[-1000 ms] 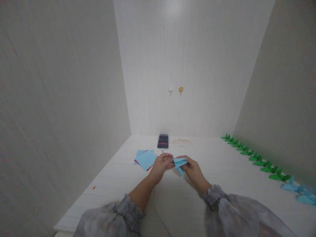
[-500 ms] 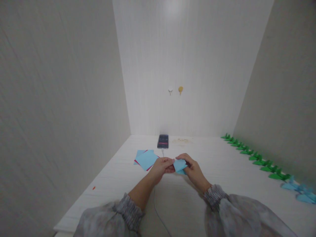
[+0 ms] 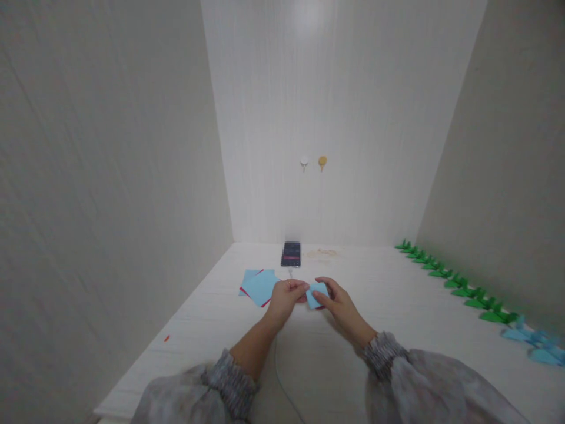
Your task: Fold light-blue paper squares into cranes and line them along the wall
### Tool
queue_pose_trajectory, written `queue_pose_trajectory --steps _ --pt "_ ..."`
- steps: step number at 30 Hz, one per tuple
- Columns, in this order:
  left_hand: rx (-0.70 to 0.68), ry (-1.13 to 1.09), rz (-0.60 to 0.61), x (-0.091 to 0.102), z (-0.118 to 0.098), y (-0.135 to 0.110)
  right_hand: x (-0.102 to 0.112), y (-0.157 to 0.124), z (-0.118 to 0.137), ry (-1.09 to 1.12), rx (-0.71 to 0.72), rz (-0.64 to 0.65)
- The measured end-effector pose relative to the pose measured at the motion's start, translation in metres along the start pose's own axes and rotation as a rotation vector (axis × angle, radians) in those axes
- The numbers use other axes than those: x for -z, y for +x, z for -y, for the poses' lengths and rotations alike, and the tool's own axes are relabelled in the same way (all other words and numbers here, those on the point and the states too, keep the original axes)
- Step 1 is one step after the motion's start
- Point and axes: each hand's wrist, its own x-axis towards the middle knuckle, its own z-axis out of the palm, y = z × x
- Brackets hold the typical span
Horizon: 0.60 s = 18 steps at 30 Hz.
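Between my hands, above the white table, is a small folded piece of light blue origami paper [image 3: 316,297]. My left hand [image 3: 286,297] pinches its left edge between thumb and fingers. From the other side my right hand [image 3: 336,298] grips it, the thumb pressed flat on the front face and the fingers behind. The paper looks like a compact square; its inner folds are hidden. Just left of my left hand lie loose blue sheets [image 3: 261,287] with red edges showing beneath them.
A phone [image 3: 291,254] lies near the back wall, with a white cable [image 3: 282,380] running toward me. Several green folded paper figures [image 3: 463,290] line the right side, with light blue ones [image 3: 545,350] nearer. A small orange scrap [image 3: 166,338] lies at left.
The blue paper's loose lower flap now lies against the rest, making a compact square. My right thumb has come round onto its front face. My left hand has barely moved.
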Motion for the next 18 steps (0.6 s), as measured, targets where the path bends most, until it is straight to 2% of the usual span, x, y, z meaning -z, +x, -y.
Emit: queue_pose_trajectory --steps 3,9,18 --pt "0.013 -0.026 0.012 -0.0010 0.0004 0.0005 0.0030 0.0019 -0.0080 -0.003 0.025 0.010" --pt "0.138 -0.114 0.059 -0.0029 -0.0006 -0.0008 0.0069 0.0032 -0.0113 -0.006 0.062 -0.046" --pt "0.082 -0.064 0.027 -0.0016 0.0041 -0.0004 0.0040 0.0004 -0.0049 -0.008 0.080 -0.019"
